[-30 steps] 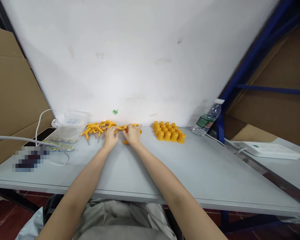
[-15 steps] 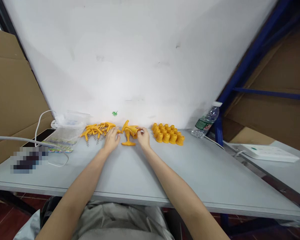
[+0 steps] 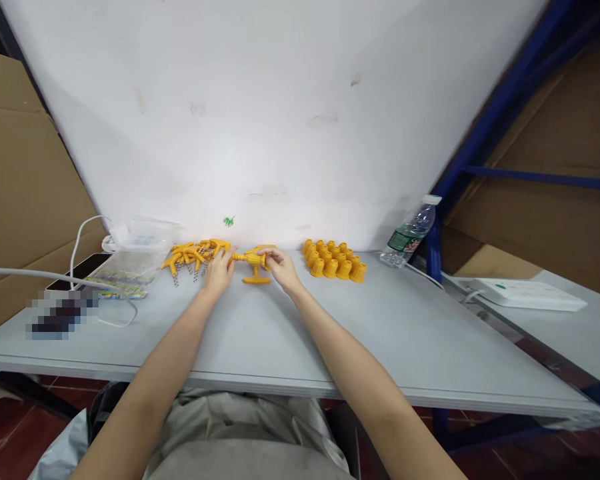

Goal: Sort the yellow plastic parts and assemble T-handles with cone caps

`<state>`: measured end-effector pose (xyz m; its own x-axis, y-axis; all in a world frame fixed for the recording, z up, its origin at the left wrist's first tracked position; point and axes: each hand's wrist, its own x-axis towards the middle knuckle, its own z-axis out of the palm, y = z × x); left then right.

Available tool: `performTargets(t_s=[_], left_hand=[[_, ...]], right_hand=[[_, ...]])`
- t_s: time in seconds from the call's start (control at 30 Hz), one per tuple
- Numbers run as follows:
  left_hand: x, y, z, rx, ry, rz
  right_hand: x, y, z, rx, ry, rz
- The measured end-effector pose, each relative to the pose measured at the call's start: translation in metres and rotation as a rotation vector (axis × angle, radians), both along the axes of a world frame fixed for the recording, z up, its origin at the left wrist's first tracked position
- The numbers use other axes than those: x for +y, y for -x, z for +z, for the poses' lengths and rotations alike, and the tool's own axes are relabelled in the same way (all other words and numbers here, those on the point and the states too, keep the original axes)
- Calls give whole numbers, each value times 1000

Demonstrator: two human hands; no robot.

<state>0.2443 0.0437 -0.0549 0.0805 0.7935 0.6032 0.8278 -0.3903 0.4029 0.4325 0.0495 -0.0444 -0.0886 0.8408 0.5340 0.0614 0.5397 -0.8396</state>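
Note:
Both my arms reach to the far side of a grey table (image 3: 300,333). Between my hands a yellow T-shaped plastic part (image 3: 253,261) lies level, its stem pointing down to the table. My left hand (image 3: 219,268) holds its left end with curled fingers. My right hand (image 3: 279,265) pinches its right end. Left of my left hand lies a heap of yellow parts with metal screws (image 3: 193,256). A block of several yellow caps (image 3: 334,260) stands in rows to the right of my right hand.
A clear plastic bag (image 3: 133,253) and a white cable (image 3: 80,240) lie at the far left near a dark tablet. A water bottle (image 3: 409,232) lies at the back right against a blue rack post. A white power strip (image 3: 527,295) rests on the neighbouring table.
The yellow part between my hands has turned from tilted to level. My right hand has shifted slightly left along it. My left hand has stayed at the heap's edge.

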Motion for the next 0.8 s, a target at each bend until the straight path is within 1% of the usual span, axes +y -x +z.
performTargets(t_s=[0.13, 0.2, 0.27, 0.37, 0.47, 0.6, 0.73, 0.8], left_hand=[[-2, 1, 4, 25, 25, 23], [-3, 1, 6, 44, 31, 35], [-5, 0, 8, 72, 46, 47], [-7, -2, 9, 127, 79, 54], [-9, -5, 10, 179, 98, 21], [-9, -8, 6, 175, 74, -21], [-7, -9, 4, 124, 46, -17], [-8, -9, 4, 112, 37, -8]], right_hand=[[1, -7, 2, -76, 60, -25], [0, -9, 4, -155, 56, -48], [-3, -9, 5, -308, 10, -70], [-8, -7, 4, -622, -85, -127], [-9, -7, 1, -844, -120, -163], [-8, -9, 0, -935, -167, -217], [-10, -10, 3, -972, -236, -313], [-12, -8, 4, -977, -256, -320]])
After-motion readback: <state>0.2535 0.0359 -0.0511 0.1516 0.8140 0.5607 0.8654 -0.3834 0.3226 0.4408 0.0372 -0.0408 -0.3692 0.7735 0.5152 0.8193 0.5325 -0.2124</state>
